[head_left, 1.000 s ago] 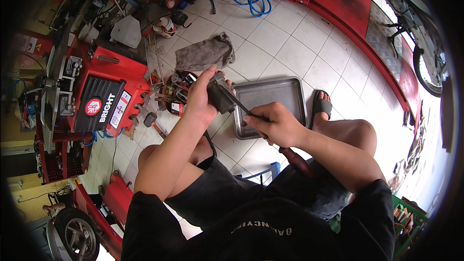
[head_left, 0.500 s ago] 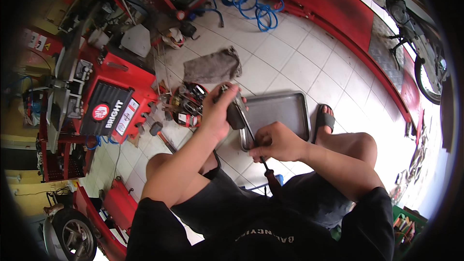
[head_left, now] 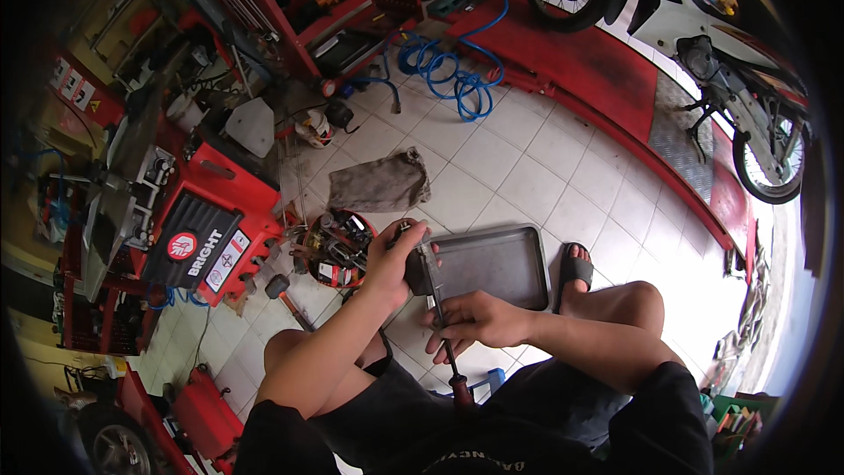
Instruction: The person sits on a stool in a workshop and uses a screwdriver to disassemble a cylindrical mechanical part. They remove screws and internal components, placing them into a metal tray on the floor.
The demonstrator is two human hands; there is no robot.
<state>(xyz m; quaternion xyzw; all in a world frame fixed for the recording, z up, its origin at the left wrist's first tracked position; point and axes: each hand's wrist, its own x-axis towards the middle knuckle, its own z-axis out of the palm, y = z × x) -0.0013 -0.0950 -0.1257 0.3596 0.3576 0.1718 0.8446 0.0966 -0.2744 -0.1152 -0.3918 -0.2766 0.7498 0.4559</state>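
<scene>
My left hand (head_left: 387,268) is closed around a dark metal part (head_left: 421,273), roughly block-shaped, whose exact kind I cannot make out. Between thumb and fingers of my right hand (head_left: 483,320) runs the shaft of a long screwdriver (head_left: 461,391), its dark red handle pointing back toward my lap. The shaft's far end meets the lower side of the metal part, and the contact itself is too small to see. Just beyond and right of my hands, a shallow grey metal tray (head_left: 542,268) lies on the floor.
Left of the tray sit a red bowl (head_left: 367,227) of tools and a hammer (head_left: 278,287). A grey rag (head_left: 378,183) lies beyond. Further off are a red machine (head_left: 198,211), a coiled blue hose (head_left: 475,97), a red lift platform (head_left: 580,57) and a motorcycle (head_left: 703,57).
My view has tilted up, so everything sits lower in the picture. The fingers of my right hand have loosened and spread somewhat along the screwdriver shaft. My left hand keeps its hold.
</scene>
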